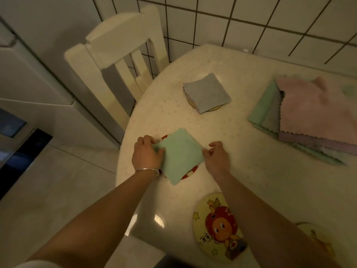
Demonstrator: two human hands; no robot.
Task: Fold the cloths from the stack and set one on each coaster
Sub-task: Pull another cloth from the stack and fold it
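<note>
Both hands pinch the folded green cloth (180,154) lying on a red-rimmed coaster (190,172), left hand (147,153) and right hand (216,158) at opposite corners, with the stack (309,113) well right and a white chair (116,60) beyond.

Folded cloth (181,154) on near-left coaster (190,172) — hands at its sides; second folded cloth (206,92) on far coaster (213,108); stack (301,117) right; bare coaster (218,227) nearest.

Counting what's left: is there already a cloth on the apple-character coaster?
No, the apple-character coaster lies bare near the table's front edge, with no cloth on it.
</note>
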